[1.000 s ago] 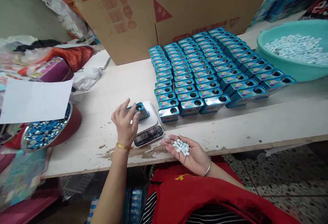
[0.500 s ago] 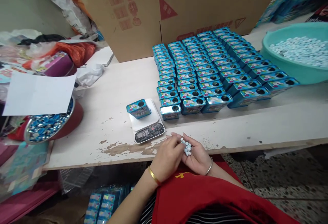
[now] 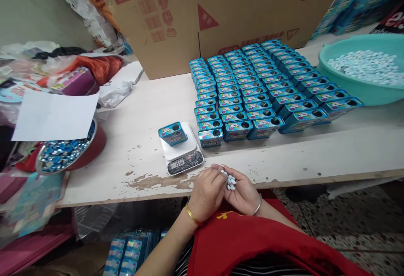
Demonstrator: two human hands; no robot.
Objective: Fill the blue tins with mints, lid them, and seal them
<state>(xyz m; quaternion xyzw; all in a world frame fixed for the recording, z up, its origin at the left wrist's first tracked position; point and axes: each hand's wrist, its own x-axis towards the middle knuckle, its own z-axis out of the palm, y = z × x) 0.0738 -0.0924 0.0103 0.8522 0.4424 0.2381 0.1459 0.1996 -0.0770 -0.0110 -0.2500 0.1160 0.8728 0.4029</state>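
My right hand (image 3: pixel 243 192) is cupped with its palm up, holding a small heap of pale blue and white candies (image 3: pixel 231 182). Over its fingers lies my left hand (image 3: pixel 206 192), curled, with its fingertips at the candies; whether one is pinched there is hidden. Just beyond my hands, a white digital scale (image 3: pixel 186 147) with a lit display carries one blue tin (image 3: pixel 173 134), upright, a round dark hole in its top. To the right of the scale stand rows of similar blue tins (image 3: pixel 238 129), upright with holes on top.
A turquoise basin (image 3: pixel 362 93) of candies stands at the right. At the left, a red bowl (image 3: pixel 97 145) holds shiny blue-and-silver pieces, partly covered by a white sheet (image 3: pixel 57 116). A large cardboard box (image 3: pixel 176 57) backs the table (image 3: pixel 139 112). Plastic bags lie at the far left.
The view has shifted slightly. My left fingers have moved a little over the candies in my right palm. The scale's last digit appears to have dropped by one.
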